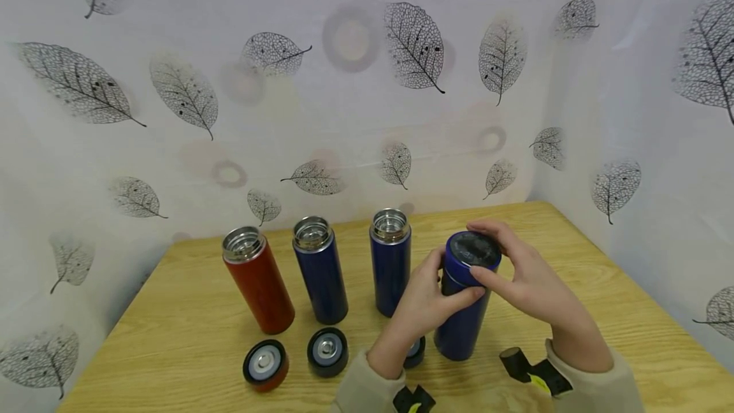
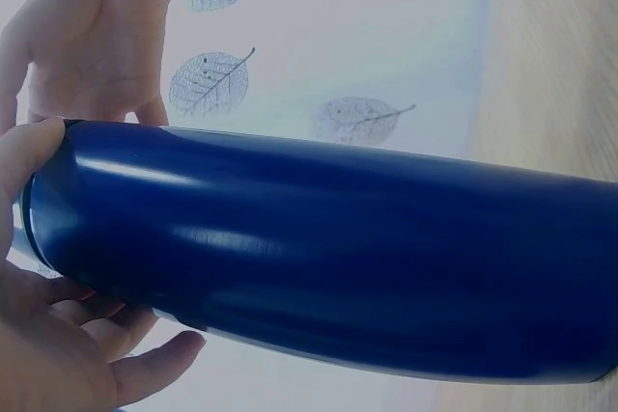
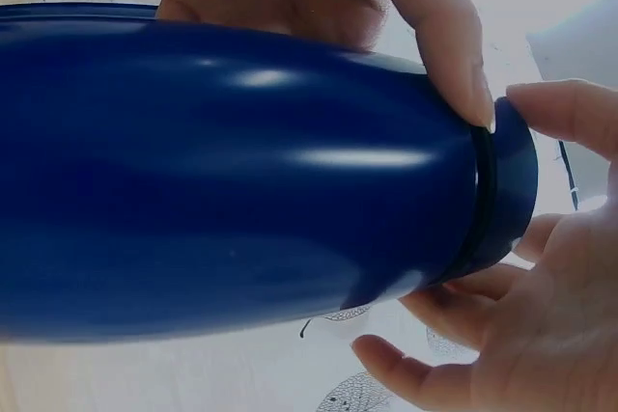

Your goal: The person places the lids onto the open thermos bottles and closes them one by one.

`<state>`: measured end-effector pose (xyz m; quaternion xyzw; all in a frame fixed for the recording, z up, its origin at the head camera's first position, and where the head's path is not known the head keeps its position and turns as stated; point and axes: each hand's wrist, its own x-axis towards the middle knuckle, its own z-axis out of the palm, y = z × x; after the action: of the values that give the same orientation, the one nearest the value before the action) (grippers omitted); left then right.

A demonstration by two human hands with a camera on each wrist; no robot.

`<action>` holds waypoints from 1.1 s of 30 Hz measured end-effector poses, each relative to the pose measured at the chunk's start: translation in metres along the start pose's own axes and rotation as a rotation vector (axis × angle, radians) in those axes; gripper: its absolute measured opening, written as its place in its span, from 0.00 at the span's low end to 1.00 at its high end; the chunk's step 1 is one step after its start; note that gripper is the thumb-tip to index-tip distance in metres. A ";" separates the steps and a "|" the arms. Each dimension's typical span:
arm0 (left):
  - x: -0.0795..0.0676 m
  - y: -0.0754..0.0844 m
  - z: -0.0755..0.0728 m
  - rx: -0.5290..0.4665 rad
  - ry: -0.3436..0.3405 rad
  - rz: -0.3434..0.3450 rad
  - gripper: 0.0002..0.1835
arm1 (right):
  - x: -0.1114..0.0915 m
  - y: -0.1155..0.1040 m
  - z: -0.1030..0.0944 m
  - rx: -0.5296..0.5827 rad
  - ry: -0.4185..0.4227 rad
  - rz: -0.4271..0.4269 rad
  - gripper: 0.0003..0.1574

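A dark blue vacuum flask stands on the table at the right, its blue lid with a dark, shiny top sitting at the mouth. My left hand holds the flask just below the lid, thumb across the near side. The right hand grips the lid by its edge, thumb in front and fingers round the far side. A thin dark seam shows between lid and body in the right wrist view. In the left wrist view the flask body fills the middle.
Left of my hands stand a lidless red flask and two lidless blue flasks. A red-sided lid and a dark lid lie before them; another lid is partly hidden by my left wrist. Leaf-patterned curtain borders the wooden table.
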<state>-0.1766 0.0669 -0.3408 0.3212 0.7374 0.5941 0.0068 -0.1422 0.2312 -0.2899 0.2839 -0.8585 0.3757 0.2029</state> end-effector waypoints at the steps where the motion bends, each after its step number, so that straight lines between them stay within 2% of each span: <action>1: 0.000 0.000 0.000 0.002 0.000 0.002 0.33 | 0.000 -0.001 0.000 -0.008 0.007 0.017 0.34; 7: 0.000 -0.002 0.000 0.030 0.006 0.044 0.32 | 0.003 -0.004 0.008 -0.073 0.088 0.163 0.39; 10: 0.000 -0.002 0.001 0.030 0.009 0.048 0.31 | 0.003 -0.004 0.011 -0.108 0.107 0.184 0.41; 13: 0.000 -0.001 0.001 0.012 0.003 0.028 0.32 | 0.002 -0.002 0.009 -0.091 0.092 0.162 0.36; 18: 0.000 0.000 0.001 0.000 0.005 -0.004 0.34 | 0.000 0.003 0.001 0.031 0.042 0.067 0.27; 20: 0.000 0.000 0.001 0.002 0.007 -0.005 0.34 | 0.000 0.003 -0.001 0.067 0.019 0.018 0.29; 24: -0.001 0.000 0.001 -0.007 0.002 0.003 0.35 | -0.001 0.002 -0.004 0.085 -0.016 -0.022 0.35; 33: -0.001 0.000 0.001 0.022 0.009 0.031 0.33 | 0.002 -0.002 0.003 -0.032 0.063 0.166 0.40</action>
<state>-0.1754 0.0673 -0.3416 0.3299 0.7390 0.5874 -0.0094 -0.1429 0.2276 -0.2897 0.1966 -0.8782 0.3863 0.2023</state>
